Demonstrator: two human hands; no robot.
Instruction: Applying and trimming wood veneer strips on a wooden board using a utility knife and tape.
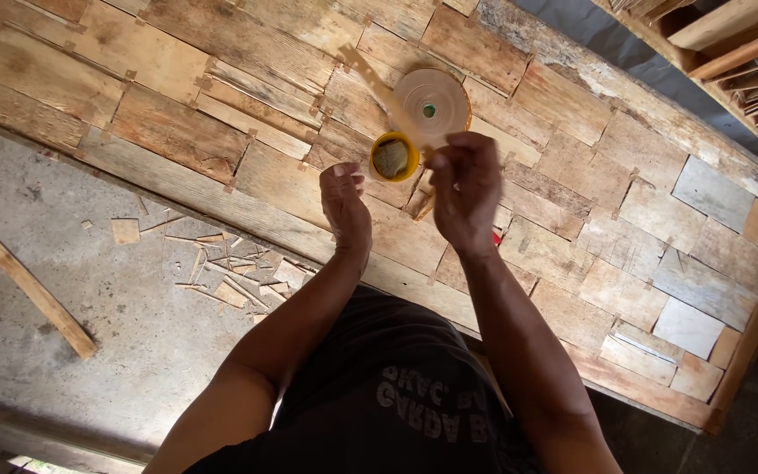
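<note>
My right hand [465,189] is raised over a patchwork sheet of wood veneer pieces [221,132] and pinches the lower edge of a flat roll of tan paper tape [436,101] with a green core. From the roll a loose strip of tape [368,75] runs up and to the left. Just left of my right fingers is a small yellow cup [394,158] with something dull inside; I cannot tell whether it rests on the sheet. My left hand [346,206] hovers a little below and left of the cup, fingers loosely apart, holding nothing.
The veneer sheet is joined by short tape strips and reaches to the right, where there are grey patches [712,193]. On the concrete floor at left lie wood scraps [221,272] and a long wooden slat [28,285]. A rack of wooden sticks [739,53] stands at top right.
</note>
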